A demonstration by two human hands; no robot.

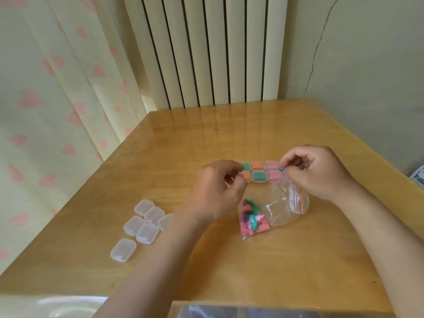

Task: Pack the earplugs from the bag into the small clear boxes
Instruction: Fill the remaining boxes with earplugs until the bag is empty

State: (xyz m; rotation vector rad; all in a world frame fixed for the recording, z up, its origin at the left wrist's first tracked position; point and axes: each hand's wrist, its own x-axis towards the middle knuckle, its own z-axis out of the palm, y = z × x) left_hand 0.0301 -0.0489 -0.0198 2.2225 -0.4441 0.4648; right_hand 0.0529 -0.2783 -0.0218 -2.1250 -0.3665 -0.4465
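A clear zip bag (282,210) with a red seal line lies on the wooden table (206,138). Pink, green, orange and purple earplugs (251,220) are bunched in its lower left corner. My right hand (319,173) pinches the bag's upper edge, and a small blue bit shows at its fingertips. My left hand (215,191) hovers just left of the bag with its fingers curled; whether it holds anything is hidden. Behind both hands stand two rows of filled small clear boxes (261,173) with green, orange and pink earplugs inside. Several empty closed clear boxes (144,226) lie at the left.
A radiator (206,49) and a heart-print curtain (57,88) stand behind the table. Clear plastic packaging (263,311) lies along the near edge. A patterned object (418,177) shows at the table's right edge.
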